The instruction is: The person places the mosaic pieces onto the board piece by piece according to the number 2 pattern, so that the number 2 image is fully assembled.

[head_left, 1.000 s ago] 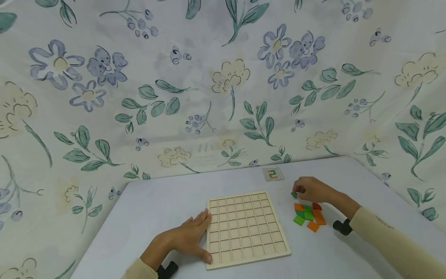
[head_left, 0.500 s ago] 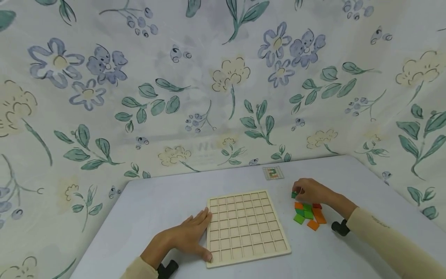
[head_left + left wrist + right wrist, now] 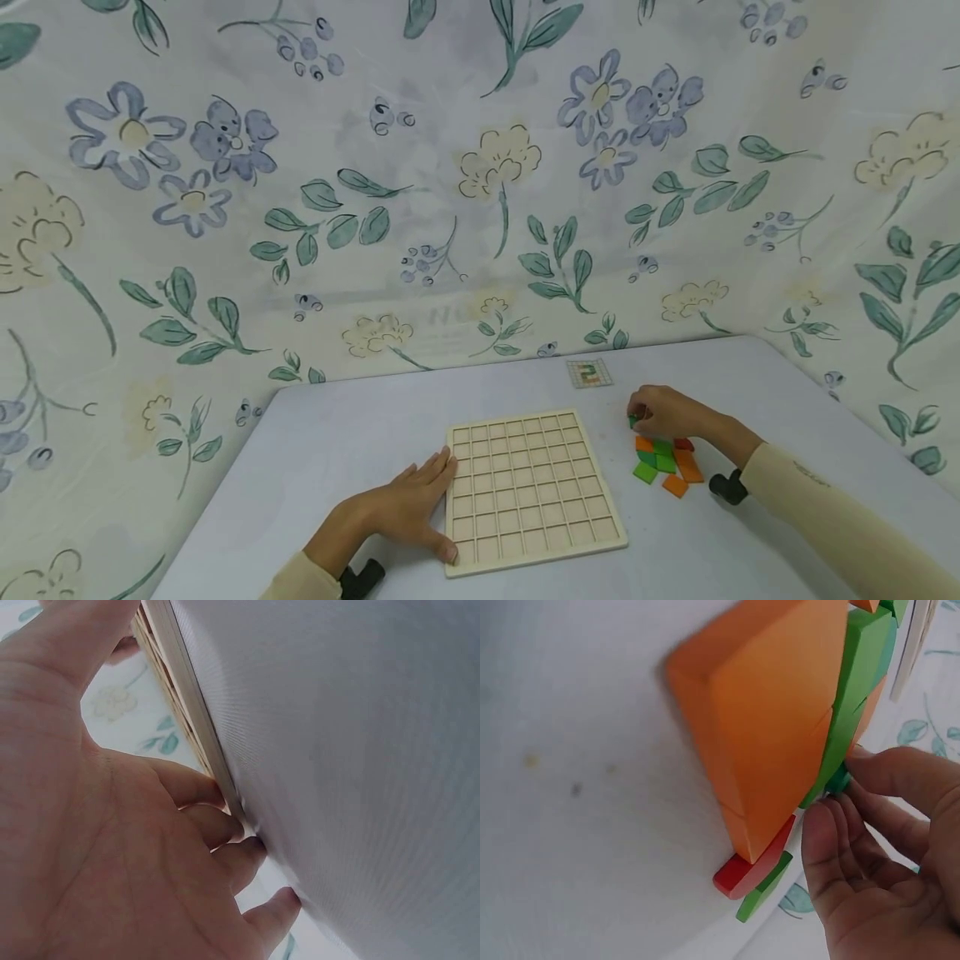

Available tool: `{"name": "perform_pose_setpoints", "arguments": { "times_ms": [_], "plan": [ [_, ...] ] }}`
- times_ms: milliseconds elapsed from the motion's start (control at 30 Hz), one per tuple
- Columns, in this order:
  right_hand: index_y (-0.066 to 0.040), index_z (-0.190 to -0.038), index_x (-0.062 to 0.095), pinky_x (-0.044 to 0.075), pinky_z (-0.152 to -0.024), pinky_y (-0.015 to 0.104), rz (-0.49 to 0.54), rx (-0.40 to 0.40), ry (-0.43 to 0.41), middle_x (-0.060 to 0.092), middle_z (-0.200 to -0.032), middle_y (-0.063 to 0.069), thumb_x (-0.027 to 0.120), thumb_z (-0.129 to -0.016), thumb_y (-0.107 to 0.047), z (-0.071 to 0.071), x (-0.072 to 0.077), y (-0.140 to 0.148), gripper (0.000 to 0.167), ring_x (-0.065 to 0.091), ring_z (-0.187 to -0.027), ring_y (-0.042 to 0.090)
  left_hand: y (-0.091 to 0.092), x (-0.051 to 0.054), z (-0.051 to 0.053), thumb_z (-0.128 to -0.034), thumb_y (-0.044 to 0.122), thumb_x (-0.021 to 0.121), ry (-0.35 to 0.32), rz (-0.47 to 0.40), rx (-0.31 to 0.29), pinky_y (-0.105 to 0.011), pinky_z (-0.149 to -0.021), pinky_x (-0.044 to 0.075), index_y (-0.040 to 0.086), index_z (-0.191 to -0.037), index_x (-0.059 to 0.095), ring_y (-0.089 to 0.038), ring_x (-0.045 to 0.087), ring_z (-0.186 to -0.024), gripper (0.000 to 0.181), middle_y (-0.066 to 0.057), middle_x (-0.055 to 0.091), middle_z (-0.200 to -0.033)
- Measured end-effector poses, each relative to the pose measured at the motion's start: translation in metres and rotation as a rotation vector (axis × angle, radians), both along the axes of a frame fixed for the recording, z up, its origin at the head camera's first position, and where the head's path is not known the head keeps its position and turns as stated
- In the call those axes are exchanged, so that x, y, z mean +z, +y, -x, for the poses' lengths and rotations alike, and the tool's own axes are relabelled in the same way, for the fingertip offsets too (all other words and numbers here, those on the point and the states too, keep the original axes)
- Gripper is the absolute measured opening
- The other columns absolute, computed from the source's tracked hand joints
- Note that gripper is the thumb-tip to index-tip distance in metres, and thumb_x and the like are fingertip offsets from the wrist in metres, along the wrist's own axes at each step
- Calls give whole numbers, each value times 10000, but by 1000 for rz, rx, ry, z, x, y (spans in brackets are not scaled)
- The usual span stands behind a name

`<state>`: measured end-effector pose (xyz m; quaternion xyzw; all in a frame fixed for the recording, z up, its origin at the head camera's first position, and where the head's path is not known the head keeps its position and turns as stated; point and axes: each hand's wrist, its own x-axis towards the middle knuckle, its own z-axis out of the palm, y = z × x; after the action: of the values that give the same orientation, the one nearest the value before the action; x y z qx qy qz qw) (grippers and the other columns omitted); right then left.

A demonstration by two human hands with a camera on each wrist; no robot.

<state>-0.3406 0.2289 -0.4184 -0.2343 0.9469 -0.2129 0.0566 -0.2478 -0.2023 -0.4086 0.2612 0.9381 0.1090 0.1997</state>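
Note:
A pale wooden grid board [image 3: 536, 493] lies flat on the white table. My left hand [image 3: 401, 510] rests along its left edge, fingers stretched out and thumb at the near corner; in the left wrist view the fingertips touch the board's side [image 3: 196, 724]. Right of the board, my right hand [image 3: 670, 412] pinches a small dark green block [image 3: 633, 422] between thumb and fingers. The right wrist view shows only part of that green block [image 3: 838, 780]. Just below this hand lies a cluster of flat blocks: orange [image 3: 687, 467], red [image 3: 683, 445] and light green [image 3: 645, 472].
A small card [image 3: 588, 373] with a coloured grid pattern lies behind the board, near the table's back edge. A floral cloth [image 3: 480, 208] hangs behind the table [image 3: 360, 433]. Each wrist carries a black camera.
My right hand has shifted very slightly toward the near side, still with the green block in its fingers. The left hand and the board stay where they were.

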Motion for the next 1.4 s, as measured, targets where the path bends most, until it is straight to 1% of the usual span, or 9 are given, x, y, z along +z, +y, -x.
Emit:
{"name": "perform_pose_setpoints", "arguments": {
  "times_ms": [167,367,567,700,867,967,1100,1233,1400],
  "plan": [
    [-43,-1001,676,581,-828,335,-19,-38,-28,625,-948,28,729,-878,-72,1,1,-3,138,577,-860,151,1,1,0,-707,632,801,4,-1,0,-581,-1242,149,-31,-1579,149,-372,114,-1557,1274,-235,85,-1666],
    [-37,-1007,673,576,-831,349,-23,-58,-29,637,-946,28,727,-877,-83,1,1,-4,148,570,-858,157,2,0,0,-701,632,805,2,-4,5,-580,-1242,151,-24,-1580,160,-366,119,-1557,1272,-230,90,-1667],
    [-28,-999,680,577,-832,349,-21,-52,-19,639,-931,29,722,-871,-77,1,3,-6,144,561,-846,157,1,-1,-1,-702,626,808,-1,-13,5,-582,-1241,149,-25,-1579,164,-365,119,-1558,1268,-231,94,-1666],
    [-36,-998,685,573,-826,331,-16,-39,6,636,-926,20,723,-871,-66,1,6,-8,135,564,-844,144,1,-1,-1,-698,638,803,4,-5,6,-580,-1241,153,-24,-1579,166,-364,125,-1557,1272,-232,97,-1665],
    [-39,-989,704,557,-773,280,8,30,73,632,-899,10,720,-874,-54,0,13,-14,117,567,-817,121,0,-1,-1,-706,653,786,4,9,7,-576,-1244,147,-14,-1584,153,-357,111,-1560,1272,-221,79,-1670],
    [-24,-989,710,563,-746,252,39,74,96,640,-906,19,717,-875,-45,-1,18,-21,116,590,-813,108,0,-1,-1,-709,654,781,5,10,8,-574,-1246,142,-7,-1587,148,-351,104,-1562,1268,-210,71,-1673],
    [-24,-996,707,555,-735,236,60,107,96,646,-922,21,716,-880,-51,-1,23,-33,119,591,-822,100,0,0,-1,-706,658,780,7,9,12,-572,-1247,141,-6,-1586,154,-347,109,-1562,1268,-203,76,-1675],
    [-28,-998,703,545,-741,236,67,142,100,654,-939,25,718,-886,-59,1,25,-44,117,584,-833,93,0,0,-2,-707,657,779,11,13,15,-570,-1247,145,-6,-1586,158,-347,114,-1561,1263,-201,83,-1675],
    [-22,-988,705,552,-743,234,84,187,96,670,-957,41,711,-886,-49,4,26,-57,106,611,-845,93,0,-1,-2,-699,671,769,16,21,16,-562,-1250,143,0,-1587,162,-336,114,-1562,1268,-194,87,-1676]
  ]
}}
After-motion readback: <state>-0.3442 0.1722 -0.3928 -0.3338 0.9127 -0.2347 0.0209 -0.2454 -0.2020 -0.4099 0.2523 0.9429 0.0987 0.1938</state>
